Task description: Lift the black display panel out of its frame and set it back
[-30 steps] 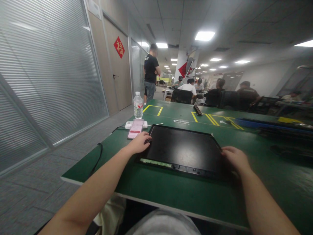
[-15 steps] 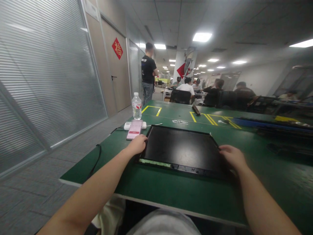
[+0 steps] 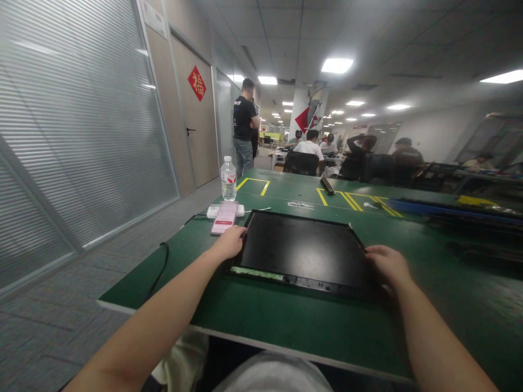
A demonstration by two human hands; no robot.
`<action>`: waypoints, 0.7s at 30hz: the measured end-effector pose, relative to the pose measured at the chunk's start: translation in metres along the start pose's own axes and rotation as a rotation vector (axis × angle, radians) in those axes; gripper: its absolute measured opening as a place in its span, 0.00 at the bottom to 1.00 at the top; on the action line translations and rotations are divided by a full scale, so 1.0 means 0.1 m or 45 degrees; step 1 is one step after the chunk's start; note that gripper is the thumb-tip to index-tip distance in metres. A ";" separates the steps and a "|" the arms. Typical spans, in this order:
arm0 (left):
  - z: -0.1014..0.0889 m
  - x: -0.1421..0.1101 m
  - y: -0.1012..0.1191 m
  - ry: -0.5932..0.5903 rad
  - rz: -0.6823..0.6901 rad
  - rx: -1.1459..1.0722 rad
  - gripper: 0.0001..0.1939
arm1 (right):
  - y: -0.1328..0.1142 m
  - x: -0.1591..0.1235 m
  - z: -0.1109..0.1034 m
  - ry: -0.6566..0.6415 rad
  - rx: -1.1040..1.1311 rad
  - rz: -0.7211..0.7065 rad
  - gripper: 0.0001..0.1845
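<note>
A black flat display panel (image 3: 302, 247) lies in front of me on the green table (image 3: 286, 316). Along its near edge runs a thin strip, part green and part dark. My left hand (image 3: 229, 242) grips the panel's left side, the thumb over the frame. On the opposite side, my right hand (image 3: 390, 265) is closed on the right edge, its lower fingers hidden in shadow. Just beyond my left hand lies a phone (image 3: 224, 219) with a pink screen, leaning on a white power strip (image 3: 208, 211).
A water bottle (image 3: 228, 179) stands behind the phone. A black cable (image 3: 163, 261) hangs over the left table edge. Farther back are a dark ridged strip (image 3: 327, 185), yellow tape marks (image 3: 351, 200) and a blue tray (image 3: 425, 208). Several people sit or stand beyond the table.
Both hands keep their hold on the panel, which has hardly moved. In the background, a seated person has raised an arm to the head.
</note>
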State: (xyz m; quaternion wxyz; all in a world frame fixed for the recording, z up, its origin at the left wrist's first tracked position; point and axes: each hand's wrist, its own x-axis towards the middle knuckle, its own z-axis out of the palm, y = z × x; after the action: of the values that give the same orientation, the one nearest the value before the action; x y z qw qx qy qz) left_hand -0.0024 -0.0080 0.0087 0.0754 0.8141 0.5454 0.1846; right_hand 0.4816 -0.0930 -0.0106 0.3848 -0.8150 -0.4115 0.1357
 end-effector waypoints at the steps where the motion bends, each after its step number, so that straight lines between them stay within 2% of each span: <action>1: 0.02 0.00 0.00 0.009 -0.011 0.006 0.25 | 0.00 0.00 0.00 0.005 0.010 0.003 0.13; 8: 0.02 -0.01 0.02 -0.024 0.042 -0.045 0.25 | 0.04 0.00 -0.03 0.111 -0.050 0.011 0.15; 15: 0.00 -0.02 0.01 0.008 -0.113 -0.239 0.30 | 0.09 0.05 0.04 0.001 -0.200 0.003 0.17; 18: 0.00 -0.01 0.02 0.067 -0.171 -0.412 0.30 | 0.12 0.07 0.06 0.007 -0.226 -0.012 0.19; 21: -0.02 0.00 0.04 0.167 -0.211 -0.778 0.28 | 0.14 0.09 0.06 -0.027 -0.216 0.014 0.20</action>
State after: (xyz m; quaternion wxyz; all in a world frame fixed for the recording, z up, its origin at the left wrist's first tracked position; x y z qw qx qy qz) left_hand 0.0004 -0.0094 0.0118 0.2957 0.6930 0.5329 0.3852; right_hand 0.4926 -0.0881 -0.0239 0.3091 -0.8454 -0.4212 0.1109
